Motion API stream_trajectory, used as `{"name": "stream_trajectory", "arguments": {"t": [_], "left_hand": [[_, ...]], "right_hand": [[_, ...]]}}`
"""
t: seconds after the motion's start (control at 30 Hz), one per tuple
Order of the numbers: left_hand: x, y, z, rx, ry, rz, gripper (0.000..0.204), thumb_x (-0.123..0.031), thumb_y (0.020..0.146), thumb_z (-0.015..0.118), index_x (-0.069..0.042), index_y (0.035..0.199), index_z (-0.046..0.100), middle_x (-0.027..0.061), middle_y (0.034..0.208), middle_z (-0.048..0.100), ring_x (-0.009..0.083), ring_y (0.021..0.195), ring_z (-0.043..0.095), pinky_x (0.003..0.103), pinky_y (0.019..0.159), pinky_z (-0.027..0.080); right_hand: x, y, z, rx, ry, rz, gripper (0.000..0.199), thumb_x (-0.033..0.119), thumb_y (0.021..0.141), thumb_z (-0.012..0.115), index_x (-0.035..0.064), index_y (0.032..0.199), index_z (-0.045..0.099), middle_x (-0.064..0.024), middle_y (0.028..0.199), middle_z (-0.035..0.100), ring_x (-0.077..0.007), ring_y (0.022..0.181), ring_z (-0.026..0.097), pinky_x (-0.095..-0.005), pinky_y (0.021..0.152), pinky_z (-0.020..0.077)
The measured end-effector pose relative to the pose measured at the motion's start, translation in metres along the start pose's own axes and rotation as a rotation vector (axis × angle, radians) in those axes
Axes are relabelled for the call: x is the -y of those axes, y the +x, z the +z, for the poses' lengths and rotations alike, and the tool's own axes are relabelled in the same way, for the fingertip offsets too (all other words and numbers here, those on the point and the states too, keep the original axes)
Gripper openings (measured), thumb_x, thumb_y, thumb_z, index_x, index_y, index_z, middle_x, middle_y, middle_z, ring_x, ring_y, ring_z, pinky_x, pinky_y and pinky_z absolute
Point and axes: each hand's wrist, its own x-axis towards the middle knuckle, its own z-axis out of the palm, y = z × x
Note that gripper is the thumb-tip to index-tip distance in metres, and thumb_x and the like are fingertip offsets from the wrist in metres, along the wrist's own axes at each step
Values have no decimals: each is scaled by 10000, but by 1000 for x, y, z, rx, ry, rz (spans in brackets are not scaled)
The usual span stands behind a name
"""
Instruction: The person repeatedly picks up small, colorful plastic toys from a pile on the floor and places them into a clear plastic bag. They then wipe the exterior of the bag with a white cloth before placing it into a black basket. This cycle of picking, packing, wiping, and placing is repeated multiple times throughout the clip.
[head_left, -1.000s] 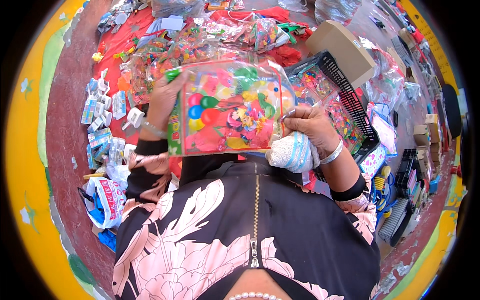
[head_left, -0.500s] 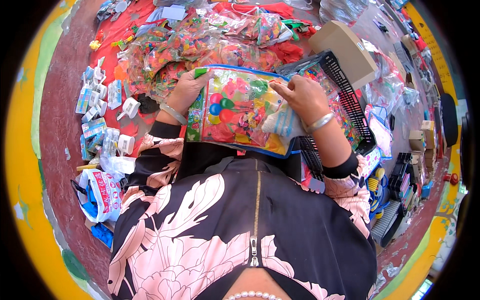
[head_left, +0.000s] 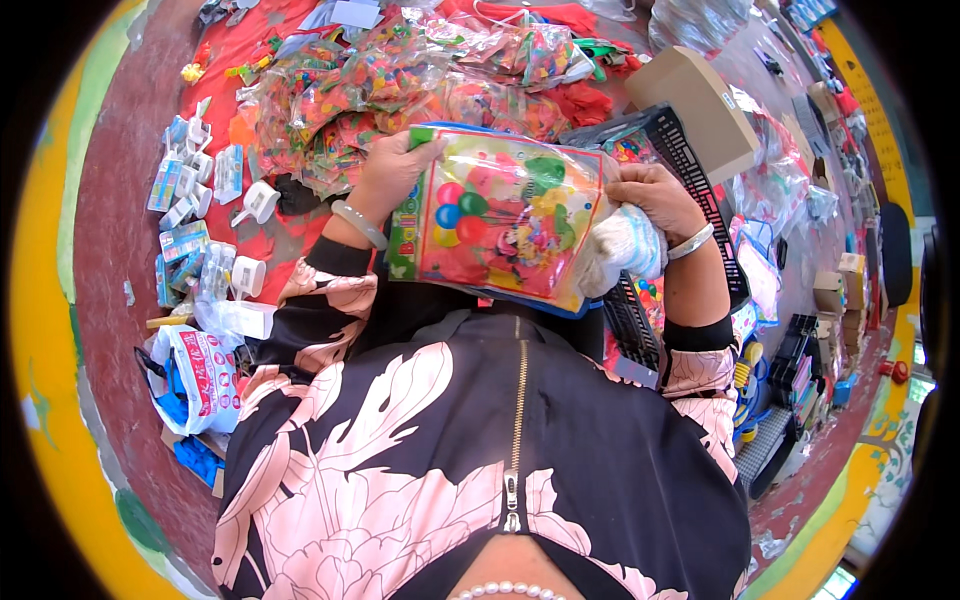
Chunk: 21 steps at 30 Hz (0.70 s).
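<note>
A flat plastic balloon packet (head_left: 500,225), printed with coloured balloons and edged in green and blue, is held up in front of my chest. My left hand (head_left: 395,168) is closed on its upper left corner, with the thumb on the front. At the right edge, my right hand (head_left: 660,203) is closed, its fingertips at the packet's upper right corner. A bunched white cloth with pale blue stripes (head_left: 628,243) hangs under that hand and overlaps the packet's right side. The right palm is hidden.
Clear bags of colourful small pieces (head_left: 390,85) are heaped beyond the packet. A black plastic basket (head_left: 690,150) and a beige box (head_left: 690,110) stand to the right. White plastic pieces (head_left: 258,203) and a printed carrier bag (head_left: 205,375) lie to the left.
My right hand has moved right from over the packet to its right edge. The striped cloth, which lay flatter on the packet, is now bunched below that hand. My left hand keeps its hold.
</note>
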Motion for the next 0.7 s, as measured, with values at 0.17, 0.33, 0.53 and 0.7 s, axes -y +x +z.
{"name": "stream_trajectory", "arguments": {"t": [0.17, 0.33, 0.53, 0.7], "left_hand": [[-2, 4, 10, 21, 96, -9, 205, -170, 879, 617, 13, 972, 628, 0, 852, 638, 32, 728, 544, 194, 647, 445], [0, -16, 0, 8, 306, -49, 202, -166, 869, 627, 13, 960, 610, -16, 816, 612, 21, 700, 513, 197, 617, 431], [24, -26, -2, -62, 10, 31, 173, -146, 900, 571, 24, 911, 604, -31, 746, 565, 25, 649, 470, 206, 579, 401], [16, -26, 2, 57, -445, -37, 214, -111, 916, 515, 40, 1045, 596, 54, 943, 647, 94, 828, 603, 232, 719, 494]], "right_hand": [[-18, -5, 1, -90, -126, 61, 112, 123, 821, 632, 18, 782, 625, 11, 687, 572, -75, 599, 514, -232, 550, 414], [19, -43, -42, -328, -117, -302, 157, 157, 853, 603, 12, 851, 664, -11, 754, 595, -85, 703, 535, -229, 610, 416], [115, -66, 65, -762, 92, -783, 101, 87, 859, 613, 28, 904, 681, -32, 838, 665, -78, 747, 597, -190, 653, 457], [46, 3, 144, -334, -596, -998, 183, 121, 792, 624, 49, 954, 670, -142, 981, 654, -332, 898, 617, -355, 785, 486]]}}
